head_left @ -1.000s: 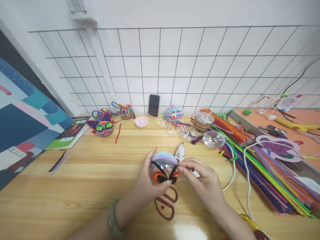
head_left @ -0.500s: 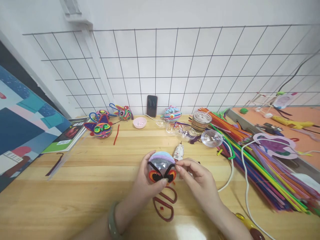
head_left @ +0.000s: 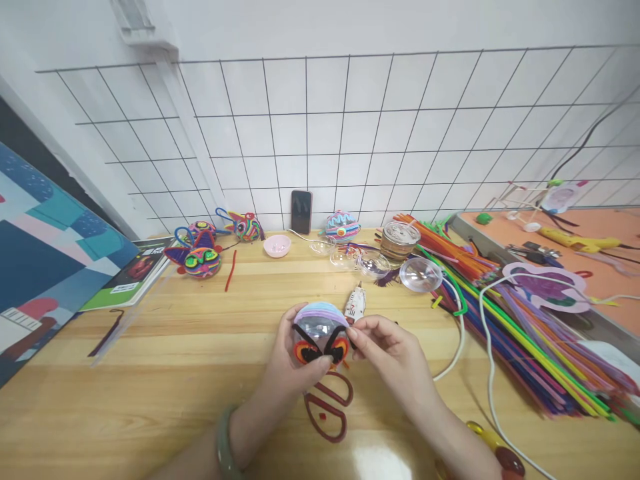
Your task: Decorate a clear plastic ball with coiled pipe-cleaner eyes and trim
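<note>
My left hand is closed around a clear plastic ball with blue and purple pipe-cleaner bands across its top, its thumb pressing low on the front. Two round red, orange and black eyes sit on the ball, and above them a black pipe cleaner forms a V. With thumb and forefinger, my right hand pinches the V's right end against the ball. Red-handled scissors lie below, their blades hidden. Just behind the right hand is a white patterned hot glue gun, partly covered.
Pipe cleaners pile up on the right, crossed by a white cable. Farther back are clear half shells, a lidded jar, a pink bowl, a phone and finished decorated balls. Magazines lie left.
The view has shifted slightly, so everything sits a little farther left in the picture. Both hands keep the same hold on the ball and the black pipe cleaner.
</note>
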`<state>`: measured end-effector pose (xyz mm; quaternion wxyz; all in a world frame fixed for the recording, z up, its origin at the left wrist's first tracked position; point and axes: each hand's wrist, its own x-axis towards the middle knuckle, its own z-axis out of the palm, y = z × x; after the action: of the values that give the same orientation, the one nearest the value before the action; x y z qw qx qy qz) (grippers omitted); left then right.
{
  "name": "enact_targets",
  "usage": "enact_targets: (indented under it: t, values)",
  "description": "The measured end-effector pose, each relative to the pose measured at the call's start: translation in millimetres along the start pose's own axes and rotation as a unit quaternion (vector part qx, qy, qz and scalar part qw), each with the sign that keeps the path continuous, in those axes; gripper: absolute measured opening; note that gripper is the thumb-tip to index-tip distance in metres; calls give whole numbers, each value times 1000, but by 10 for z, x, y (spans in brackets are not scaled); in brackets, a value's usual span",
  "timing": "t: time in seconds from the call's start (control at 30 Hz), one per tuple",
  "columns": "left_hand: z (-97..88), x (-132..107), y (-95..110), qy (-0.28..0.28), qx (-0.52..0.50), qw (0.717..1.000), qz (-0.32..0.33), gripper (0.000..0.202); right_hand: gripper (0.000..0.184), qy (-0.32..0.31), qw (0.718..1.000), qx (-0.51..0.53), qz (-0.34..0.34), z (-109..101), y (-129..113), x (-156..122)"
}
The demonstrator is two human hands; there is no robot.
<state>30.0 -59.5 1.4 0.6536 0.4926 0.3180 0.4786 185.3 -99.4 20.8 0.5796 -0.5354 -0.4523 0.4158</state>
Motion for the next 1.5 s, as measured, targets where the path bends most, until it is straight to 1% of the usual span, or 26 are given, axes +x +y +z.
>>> enact_targets:
  t: [0.1, 0.2, 0.33, 0.47, 0.63, 0.8, 0.9, 1.0, 1.1, 1.2, 1.33, 1.5]
  values:
    - [-7, 5, -1, 1, -3, 1000, -11, 71, 30, 4, 1000, 18, 19, 0, -8, -4]
    - [-5, 9, 12, 14, 0, 1000, -13, 71, 33, 8, 999, 30, 31, -1, -14, -1]
    - [-4, 10, 18, 26, 6, 1000, -3, 70, 37, 9, 999, 32, 26, -4, -1, 16]
    - [-9, 7, 6, 6, 13, 1000, 8, 68, 39, 8, 999, 38, 20, -13, 20, 30]
    - [13, 5, 11, 20, -1, 1000, 3, 68, 41, 8, 999, 37, 21, -25, 32, 37]
    - [16, 7, 7, 15, -2, 1000, -4, 69, 37, -2, 999, 45, 24, -34, 42, 41]
    - [-2, 11, -39, 10, -10, 1000, -3, 68, 33, -10, 997, 64, 39, -45, 59, 51]
    - [-25, 25, -101, 19, -16, 1000, -5, 67, 30, -15, 994, 90, 55, -59, 71, 68]
    - [-45, 42, -129, 23, -19, 999, -28, 65, 31, -11, 994, 85, 62, -71, 62, 84]
    - [-47, 51, -109, 1, -40, 998, -48, 60, 33, -9, 996, 71, 59, -79, 44, 93]
    - [-26, 44, -77, -25, -101, 993, -55, 53, 36, -2, 997, 63, 53, -82, 36, 99]
    - [-31, 47, -100, -61, -156, 983, -73, 47, 40, 0, 997, 56, 58, -87, 37, 107]
